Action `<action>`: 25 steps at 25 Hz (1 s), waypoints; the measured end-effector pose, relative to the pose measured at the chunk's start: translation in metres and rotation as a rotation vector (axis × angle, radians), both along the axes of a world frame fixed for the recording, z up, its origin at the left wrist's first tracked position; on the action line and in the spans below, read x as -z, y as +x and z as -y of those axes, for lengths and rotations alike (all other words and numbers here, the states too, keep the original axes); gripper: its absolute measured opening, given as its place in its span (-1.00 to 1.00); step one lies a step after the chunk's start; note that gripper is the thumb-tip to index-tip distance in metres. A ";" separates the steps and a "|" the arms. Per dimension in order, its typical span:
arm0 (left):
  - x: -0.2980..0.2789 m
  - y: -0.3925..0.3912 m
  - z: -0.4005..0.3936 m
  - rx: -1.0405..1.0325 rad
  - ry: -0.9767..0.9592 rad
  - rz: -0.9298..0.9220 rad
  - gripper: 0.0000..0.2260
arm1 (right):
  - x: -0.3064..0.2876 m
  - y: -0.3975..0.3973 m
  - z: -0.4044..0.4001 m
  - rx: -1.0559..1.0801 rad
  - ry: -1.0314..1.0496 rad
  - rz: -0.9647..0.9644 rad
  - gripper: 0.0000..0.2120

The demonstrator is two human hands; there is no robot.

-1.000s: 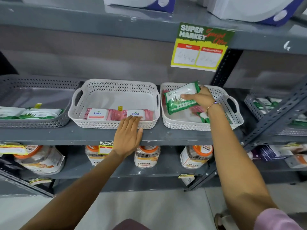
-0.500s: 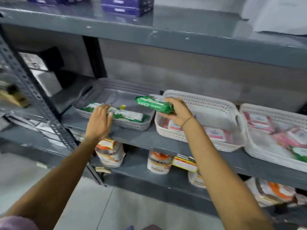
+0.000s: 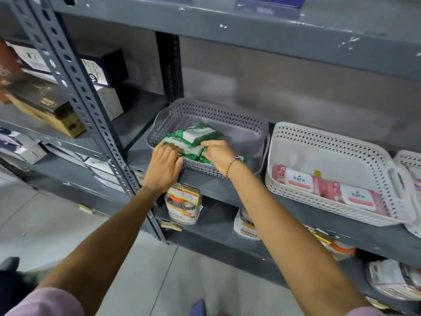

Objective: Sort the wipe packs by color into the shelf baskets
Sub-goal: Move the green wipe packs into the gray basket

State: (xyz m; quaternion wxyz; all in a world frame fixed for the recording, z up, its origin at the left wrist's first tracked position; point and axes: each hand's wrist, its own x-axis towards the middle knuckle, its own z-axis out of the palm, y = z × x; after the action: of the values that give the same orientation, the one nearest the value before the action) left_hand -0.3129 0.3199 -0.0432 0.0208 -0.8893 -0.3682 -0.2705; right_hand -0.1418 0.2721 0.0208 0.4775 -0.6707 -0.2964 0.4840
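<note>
A grey basket (image 3: 241,131) on the middle shelf holds several green wipe packs (image 3: 196,134). My right hand (image 3: 219,155) reaches into it from the front, and its fingers curl over a green wipe pack among the others. My left hand (image 3: 165,164) lies flat over the basket's front left rim, fingertips resting on a green pack (image 3: 175,142). To the right, a white basket (image 3: 328,144) holds pink wipe packs (image 3: 328,185) along its front wall. Another white basket (image 3: 410,158) shows only its edge at the far right.
A perforated grey upright post (image 3: 91,110) stands just left of my left hand. Boxes (image 3: 45,115) fill the neighbouring shelf on the left. Jars (image 3: 183,206) sit on the shelf below. The shelf above (image 3: 250,26) overhangs the baskets. Grey floor lies beneath.
My view swung left from the white baskets to the grey one. My right hand carried the green pack over and down into the grey basket; my left hand moved onto that basket's front rim.
</note>
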 end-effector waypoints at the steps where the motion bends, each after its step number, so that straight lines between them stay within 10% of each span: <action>1: 0.001 -0.001 0.000 0.005 0.003 0.006 -0.64 | -0.002 0.002 0.005 -0.008 0.012 0.020 -0.63; 16: -0.027 0.208 0.192 0.482 -0.154 0.221 -0.65 | -0.051 0.203 0.262 0.438 0.209 0.024 -0.77; 23: -0.025 0.339 0.313 0.468 -0.140 -0.003 -0.56 | -0.062 0.379 0.429 0.761 -0.365 0.570 -0.93; 25: -0.017 0.352 0.323 0.389 -0.090 -0.057 -0.57 | -0.059 0.405 0.456 0.710 -0.504 0.630 -0.65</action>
State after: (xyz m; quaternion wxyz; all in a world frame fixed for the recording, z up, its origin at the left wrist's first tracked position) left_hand 0.0387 -0.0034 -0.0264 -0.0612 -0.9510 -0.2003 -0.2276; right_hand 0.2630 -0.1836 0.0796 0.3238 -0.9363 -0.0551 0.1240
